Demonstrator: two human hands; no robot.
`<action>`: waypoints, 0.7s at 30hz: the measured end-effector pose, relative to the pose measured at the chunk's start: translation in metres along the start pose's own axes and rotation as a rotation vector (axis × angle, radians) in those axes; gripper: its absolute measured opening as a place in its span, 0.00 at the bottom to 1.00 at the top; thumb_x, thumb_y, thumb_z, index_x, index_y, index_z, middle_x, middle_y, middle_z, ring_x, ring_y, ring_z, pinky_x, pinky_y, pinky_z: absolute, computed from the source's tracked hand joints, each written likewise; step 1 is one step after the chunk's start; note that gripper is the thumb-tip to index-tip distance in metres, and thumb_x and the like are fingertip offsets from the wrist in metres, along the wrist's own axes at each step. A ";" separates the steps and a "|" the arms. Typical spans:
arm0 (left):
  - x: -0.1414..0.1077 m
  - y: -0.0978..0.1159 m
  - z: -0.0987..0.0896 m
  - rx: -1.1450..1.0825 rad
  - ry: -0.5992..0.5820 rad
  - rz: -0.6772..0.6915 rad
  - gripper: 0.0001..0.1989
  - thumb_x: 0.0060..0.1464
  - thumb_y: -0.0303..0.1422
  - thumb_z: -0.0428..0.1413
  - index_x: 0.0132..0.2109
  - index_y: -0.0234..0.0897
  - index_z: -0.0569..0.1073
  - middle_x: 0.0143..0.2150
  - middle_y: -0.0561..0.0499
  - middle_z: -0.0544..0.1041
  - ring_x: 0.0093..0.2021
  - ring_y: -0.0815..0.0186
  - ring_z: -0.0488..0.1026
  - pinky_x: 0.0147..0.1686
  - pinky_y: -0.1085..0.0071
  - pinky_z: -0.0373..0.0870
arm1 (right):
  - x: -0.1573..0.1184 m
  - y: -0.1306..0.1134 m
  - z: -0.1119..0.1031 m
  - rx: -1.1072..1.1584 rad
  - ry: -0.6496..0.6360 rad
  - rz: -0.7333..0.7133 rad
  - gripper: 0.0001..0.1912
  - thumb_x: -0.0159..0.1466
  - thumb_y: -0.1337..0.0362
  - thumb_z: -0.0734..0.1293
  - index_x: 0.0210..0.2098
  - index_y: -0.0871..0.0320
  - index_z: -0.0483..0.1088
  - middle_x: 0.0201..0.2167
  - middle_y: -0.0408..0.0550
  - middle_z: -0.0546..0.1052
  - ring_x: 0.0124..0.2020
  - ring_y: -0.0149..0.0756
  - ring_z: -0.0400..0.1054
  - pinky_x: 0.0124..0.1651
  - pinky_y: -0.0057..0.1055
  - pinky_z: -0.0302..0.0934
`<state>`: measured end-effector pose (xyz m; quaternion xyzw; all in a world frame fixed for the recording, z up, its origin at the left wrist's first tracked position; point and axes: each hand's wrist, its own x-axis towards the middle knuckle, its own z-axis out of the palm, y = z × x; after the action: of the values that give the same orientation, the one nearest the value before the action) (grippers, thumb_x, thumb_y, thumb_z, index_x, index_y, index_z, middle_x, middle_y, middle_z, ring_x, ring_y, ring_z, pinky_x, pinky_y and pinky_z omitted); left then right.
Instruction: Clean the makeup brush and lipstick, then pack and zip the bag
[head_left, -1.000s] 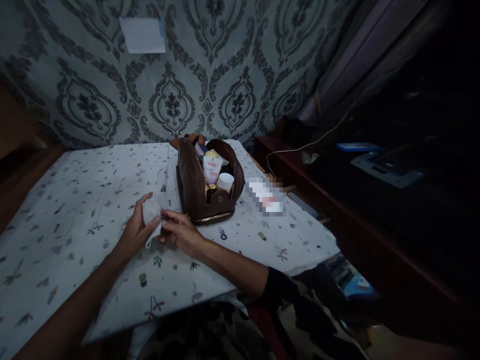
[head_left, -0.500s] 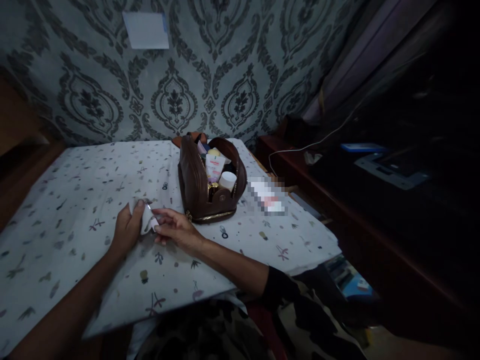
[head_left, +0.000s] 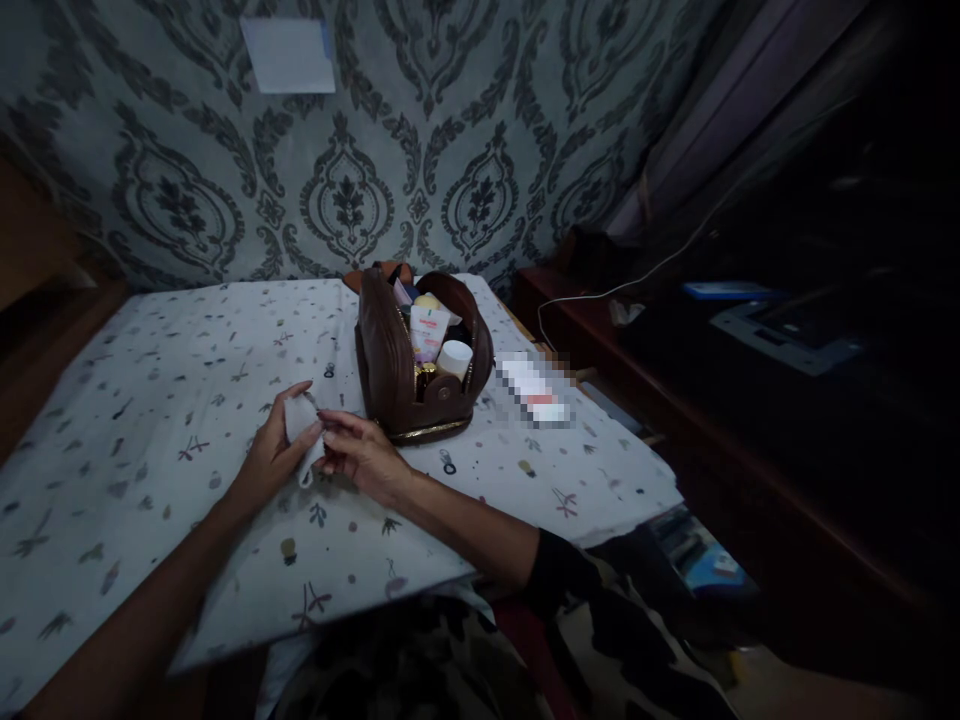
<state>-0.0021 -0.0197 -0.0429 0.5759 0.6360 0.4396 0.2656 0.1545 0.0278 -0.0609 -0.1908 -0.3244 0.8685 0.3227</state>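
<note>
Just left of the bag, my left hand (head_left: 271, 450) is closed around a small, soft-looking white item, perhaps a folded cloth (head_left: 299, 416), with the thumb laid across it. A looped white end hangs below the fingers. My right hand (head_left: 369, 458) has its fingers and thumb pinched together at the right edge of this white item; whatever lies between the fingertips is too small to make out. An unzipped brown toiletry bag (head_left: 390, 385) stands upright beyond my right hand. In it are a white tube (head_left: 428, 332), a white-lidded jar (head_left: 454, 358) and small gold-topped items (head_left: 425, 376).
A patterned white cloth (head_left: 187, 400) covers the table. Right of the bag lies a blurred-out white object (head_left: 536, 390). A dark red-brown surface (head_left: 577, 320) with a white cable (head_left: 652, 275) is farther right. The wallpapered wall (head_left: 420, 150) rises behind.
My left hand has turned and shifted slightly right, its thumb now across the white item and its index finger stretched up. My right fingers stay at the item's edge. The bag has not moved.
</note>
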 end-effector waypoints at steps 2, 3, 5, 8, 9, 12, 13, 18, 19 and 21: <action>0.000 -0.002 0.001 -0.019 0.011 0.000 0.34 0.56 0.48 0.57 0.65 0.38 0.61 0.43 0.50 0.74 0.41 0.61 0.73 0.43 0.67 0.70 | -0.001 0.000 0.000 -0.017 0.013 0.004 0.26 0.49 0.62 0.81 0.47 0.56 0.74 0.28 0.36 0.74 0.25 0.27 0.73 0.28 0.24 0.63; 0.001 -0.002 0.001 -0.028 0.027 -0.009 0.33 0.55 0.48 0.57 0.63 0.38 0.62 0.43 0.50 0.74 0.41 0.61 0.73 0.43 0.67 0.70 | -0.001 0.000 0.001 -0.026 0.016 0.005 0.27 0.48 0.62 0.81 0.47 0.56 0.75 0.30 0.37 0.75 0.25 0.27 0.73 0.28 0.24 0.63; 0.001 0.000 0.001 -0.033 0.083 -0.024 0.29 0.55 0.50 0.57 0.58 0.38 0.66 0.41 0.50 0.75 0.38 0.62 0.73 0.40 0.67 0.70 | -0.001 0.000 0.001 -0.048 0.022 0.001 0.30 0.46 0.63 0.82 0.47 0.56 0.75 0.34 0.38 0.75 0.26 0.26 0.73 0.27 0.24 0.62; 0.003 0.006 -0.001 -0.008 0.189 -0.034 0.23 0.56 0.51 0.54 0.48 0.38 0.71 0.35 0.52 0.74 0.33 0.63 0.70 0.36 0.67 0.69 | -0.001 0.002 0.002 -0.098 0.009 0.005 0.32 0.44 0.64 0.83 0.48 0.56 0.75 0.37 0.40 0.76 0.26 0.25 0.72 0.26 0.23 0.61; 0.003 0.007 -0.002 -0.003 0.208 -0.040 0.21 0.57 0.51 0.53 0.45 0.38 0.72 0.32 0.53 0.74 0.32 0.63 0.69 0.35 0.67 0.68 | -0.001 0.003 0.003 -0.114 -0.001 0.009 0.31 0.45 0.64 0.83 0.48 0.56 0.75 0.37 0.40 0.75 0.25 0.24 0.71 0.26 0.23 0.61; 0.003 0.009 -0.004 -0.008 0.234 -0.073 0.22 0.59 0.52 0.50 0.40 0.38 0.74 0.27 0.54 0.71 0.29 0.64 0.68 0.33 0.68 0.67 | -0.002 0.004 0.003 -0.139 -0.034 0.024 0.30 0.45 0.63 0.83 0.46 0.57 0.75 0.35 0.39 0.75 0.24 0.24 0.71 0.26 0.23 0.60; 0.003 0.009 -0.004 -0.017 0.245 -0.088 0.22 0.59 0.52 0.50 0.39 0.37 0.74 0.26 0.54 0.70 0.28 0.64 0.67 0.31 0.68 0.67 | -0.002 0.004 0.004 -0.136 -0.044 0.027 0.29 0.46 0.62 0.83 0.46 0.57 0.75 0.35 0.39 0.74 0.24 0.24 0.71 0.26 0.23 0.60; 0.003 0.006 -0.004 -0.173 0.219 -0.181 0.25 0.57 0.56 0.52 0.40 0.36 0.73 0.25 0.54 0.70 0.24 0.67 0.65 0.25 0.71 0.64 | -0.004 0.002 0.004 -0.071 -0.085 0.025 0.30 0.47 0.58 0.82 0.47 0.56 0.74 0.35 0.40 0.77 0.28 0.30 0.75 0.26 0.23 0.60; 0.003 0.006 -0.004 -0.194 0.198 -0.176 0.26 0.56 0.56 0.53 0.42 0.36 0.73 0.26 0.54 0.71 0.25 0.67 0.66 0.26 0.71 0.65 | -0.003 0.002 0.003 -0.060 -0.093 0.021 0.30 0.48 0.58 0.82 0.47 0.57 0.73 0.34 0.41 0.77 0.29 0.30 0.75 0.27 0.24 0.60; 0.003 0.007 -0.003 -0.218 0.134 -0.159 0.29 0.54 0.57 0.55 0.48 0.35 0.73 0.29 0.53 0.73 0.28 0.66 0.68 0.28 0.71 0.67 | -0.002 0.001 0.002 -0.039 -0.102 0.011 0.28 0.50 0.58 0.81 0.47 0.58 0.73 0.33 0.42 0.78 0.29 0.31 0.75 0.27 0.24 0.60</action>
<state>-0.0014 -0.0175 -0.0346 0.4609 0.6444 0.5212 0.3172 0.1541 0.0248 -0.0598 -0.1545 -0.3561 0.8723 0.2972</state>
